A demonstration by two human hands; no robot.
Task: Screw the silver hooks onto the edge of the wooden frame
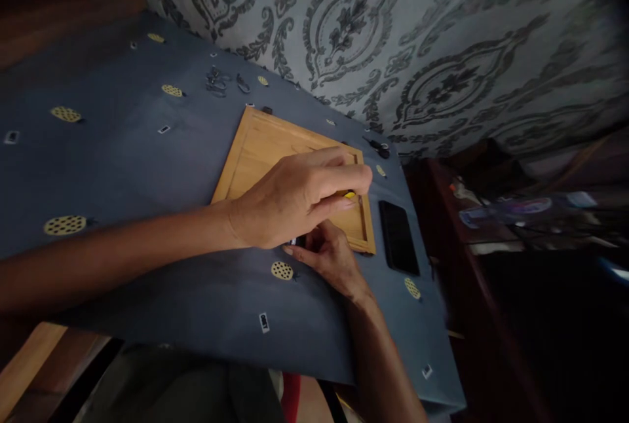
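My left hand (304,197) reaches across a light wooden board with a raised rim (260,141). Its thumb and index finger pinch a small yellow piece (349,194), mostly covered by the fingers. Just below, my right hand (331,258) is closed with its fingers curled round a small dark object (301,239) at the board's near edge. The hands hide most of that object, and I cannot tell its kind or whether it joins the yellow piece. The board lies flat on the table and is partly covered by my left hand.
A black phone (399,238) lies right of the board on the blue pineapple-print tablecloth (147,167). Several small dark loops (216,82) lie near the patterned wall (348,23). A dark item (378,147) sits by the far right corner. Blurred clutter stands beyond the table's right edge.
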